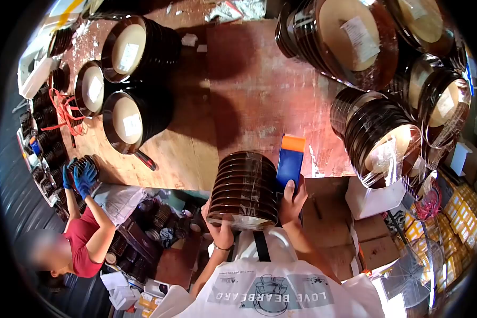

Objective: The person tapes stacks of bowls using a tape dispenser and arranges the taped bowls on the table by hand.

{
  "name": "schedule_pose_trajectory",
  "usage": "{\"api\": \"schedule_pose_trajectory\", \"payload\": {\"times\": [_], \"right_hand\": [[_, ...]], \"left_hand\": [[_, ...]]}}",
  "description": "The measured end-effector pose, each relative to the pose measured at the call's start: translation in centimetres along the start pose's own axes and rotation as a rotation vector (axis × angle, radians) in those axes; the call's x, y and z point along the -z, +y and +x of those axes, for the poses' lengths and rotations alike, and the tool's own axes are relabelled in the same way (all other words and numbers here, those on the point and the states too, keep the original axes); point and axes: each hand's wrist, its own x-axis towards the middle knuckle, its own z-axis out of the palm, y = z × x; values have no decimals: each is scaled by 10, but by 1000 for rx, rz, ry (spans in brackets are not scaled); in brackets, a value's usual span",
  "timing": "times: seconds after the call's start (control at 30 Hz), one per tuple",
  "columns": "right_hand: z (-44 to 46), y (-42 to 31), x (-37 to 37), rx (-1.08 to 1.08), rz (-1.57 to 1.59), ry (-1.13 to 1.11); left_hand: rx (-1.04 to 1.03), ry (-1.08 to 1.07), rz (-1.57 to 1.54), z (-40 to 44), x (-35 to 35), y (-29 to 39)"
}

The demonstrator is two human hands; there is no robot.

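Observation:
A stack of dark brown, glossy bowls (242,185) lies on its side at the near edge of the table, with clear tape or film across it. My left hand (216,222) grips the stack's lower left side, its fingers partly hidden behind the rims. My right hand (293,201) is wrapped round a blue tape dispenser (290,168) with an orange end, held upright against the right side of the stack. The thumb lies on the dispenser's blue face.
Other labelled bowl stacks (126,123) stand at the table's left. Film-wrapped stacks (381,143) crowd its right. A dark-and-red handled tool (146,160) lies near the front edge. At left, a person in blue gloves (84,177) handles bowls. A fan (413,270) stands at lower right.

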Motion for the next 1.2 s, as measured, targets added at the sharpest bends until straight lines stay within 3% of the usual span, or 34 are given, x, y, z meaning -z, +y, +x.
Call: {"api": "schedule_pose_trajectory", "payload": {"times": [0.1, 0.17, 0.23, 0.33, 0.43, 0.6, 0.7, 0.73, 0.83, 0.97, 1.0, 1.03, 1.2], "right_hand": [[0, 3, 1, 63, -20, 12], [0, 0, 4, -13, -20, -19], [1, 4, 3, 42, -14, 9], [-2, 16, 11, 54, -29, -2], [-7, 20, 16, 36, -61, -22], [-16, 34, 18, 28, -44, -18], [-22, 31, 10, 134, -78, 135], [-23, 31, 9, 126, -80, 140], [-34, 49, 16, 96, -114, 91], [-43, 62, 18, 91, -191, 77], [-37, 56, 19, 101, -118, 53], [-34, 53, 20, 100, -119, 51], [-24, 37, 25, 7, -43, -79]], "left_hand": [[-31, 3, 33, -2, -5, 4], [-141, -59, 249, -5, -1, 0], [-94, -53, 165, -14, 0, -9], [-155, -129, 392, -17, 2, -7], [23, -191, 148, -26, 4, -21], [-11, -243, 171, -31, 12, -32], [-54, -259, 292, -33, 13, -34], [-163, -331, 670, -30, 24, -43], [-280, -395, 883, -22, 19, -30], [-331, -396, 890, -19, 12, -23], [-148, -288, 659, -22, 3, -21], [-147, -287, 659, -22, 3, -21], [-333, -423, 925, -16, 12, -20]]}}
